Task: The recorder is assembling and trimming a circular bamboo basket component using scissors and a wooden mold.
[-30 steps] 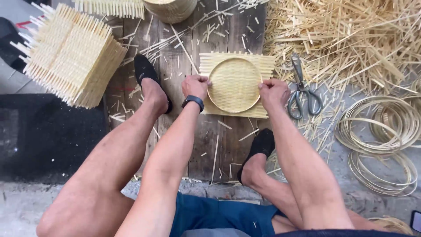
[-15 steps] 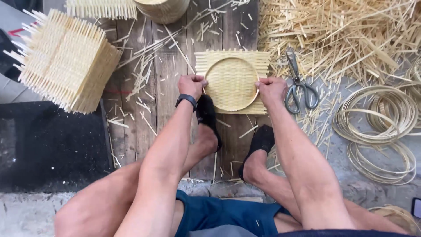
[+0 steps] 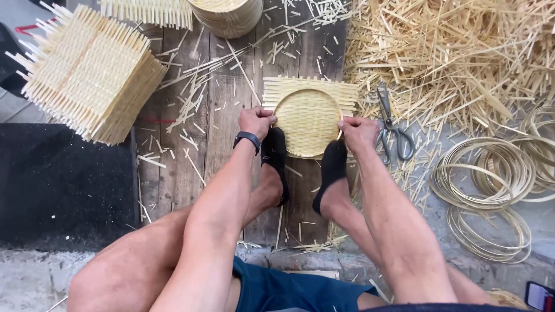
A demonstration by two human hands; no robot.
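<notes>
Seems to be the shaping step: pressing a round hoop (image 3: 307, 122) down into a square woven mat (image 3: 342, 92), so that the middle sinks like a shallow dish. Left hand (image 3: 256, 121) at the left rim of the hoop, fingers curled closed and pinching hoop and mat together; right hand (image 3: 357, 132) the same at the right rim, fingers also closed tight on it. Mat lying flat on the wooden board (image 3: 191, 173), between the two sets of fingers, with both socked feet (image 3: 274, 159) just below the fingers, toes touching the near edge. By judgement, any further work on the rim calls for steady pressure from the toes and an even pinch on both sides, otherwise risk of the hoop springing out. Nothing inside the dish. Beyond the left fingers, a stack of round trays (image 3: 228, 14), contents not visible, and well to their left a pile of flat mats (image 3: 92, 72). Just beside the right fingers, scissors (image 3: 392, 130); farther right, loose hoops (image 3: 491, 173) and straw (image 3: 462, 52).
</notes>
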